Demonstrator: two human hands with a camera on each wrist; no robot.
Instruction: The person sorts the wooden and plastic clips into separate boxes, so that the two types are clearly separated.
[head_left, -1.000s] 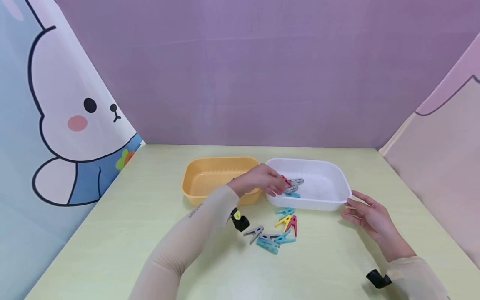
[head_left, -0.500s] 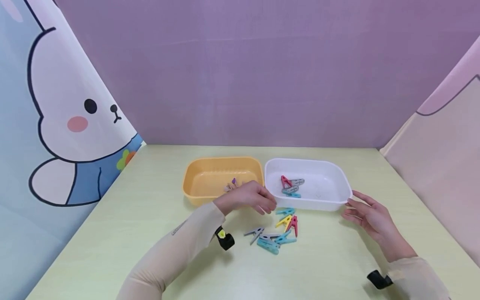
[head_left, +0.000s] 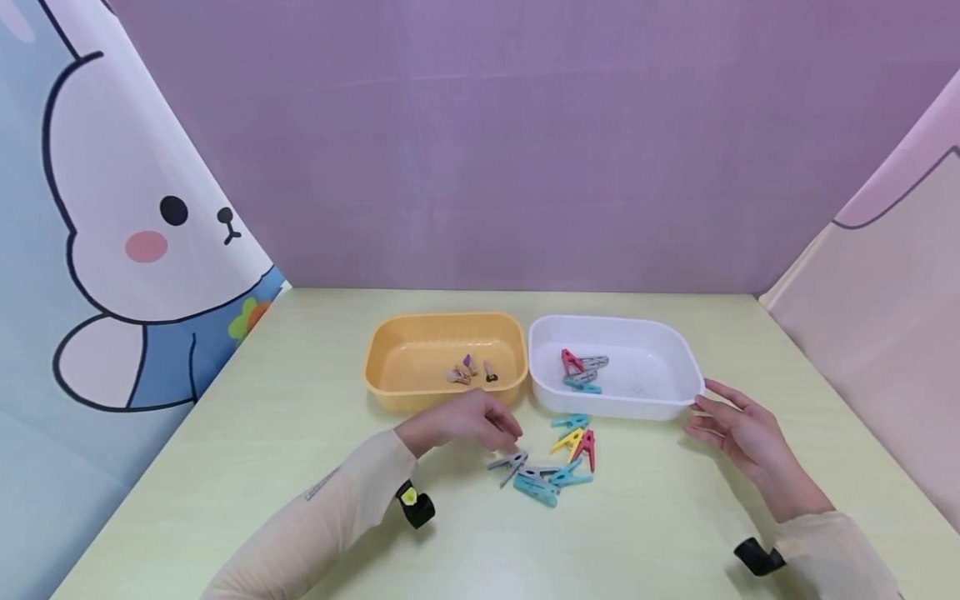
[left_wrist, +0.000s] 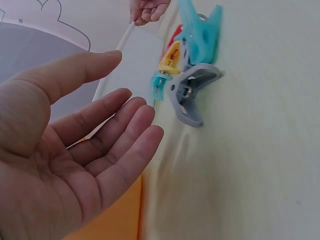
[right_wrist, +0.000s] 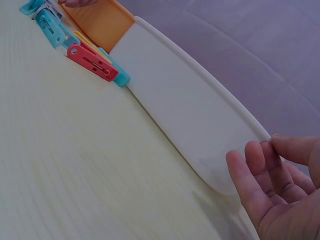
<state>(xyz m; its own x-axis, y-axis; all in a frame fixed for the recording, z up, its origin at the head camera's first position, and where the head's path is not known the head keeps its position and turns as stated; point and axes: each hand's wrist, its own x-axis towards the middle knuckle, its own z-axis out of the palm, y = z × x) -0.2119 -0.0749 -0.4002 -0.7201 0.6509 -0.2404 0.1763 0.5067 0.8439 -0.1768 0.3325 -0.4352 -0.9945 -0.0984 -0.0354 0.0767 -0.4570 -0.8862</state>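
Observation:
My left hand [head_left: 471,421] hovers over the table just left of the clothespins, its fingers loosely bent with nothing between them. Nearest its fingertips lies a grey clothespin [left_wrist: 189,92]. Around that one lie several others, among them a blue clothespin [head_left: 536,490], a yellow clothespin [head_left: 567,442] and a red clothespin [right_wrist: 92,62]. My right hand [head_left: 742,433] holds the near right corner of the white tray [right_wrist: 170,95], thumb at the rim and fingers against the outer wall. Inside that tray lie a red clothespin [head_left: 572,361], grey clothespins [head_left: 581,377] and a blue one.
Left of the white tray, close beside it, stands a yellow-orange tray [head_left: 397,393] with several small wooden clips [head_left: 461,375] in it. A purple backdrop [head_left: 480,150] rises behind the table [head_left: 315,375], with printed cloth on both sides.
My left hand has drawn back from over the white tray, leftward and toward me, leaving a red clothespin in it. The small clips in the yellow-orange tray have come into view. My right hand stays put.

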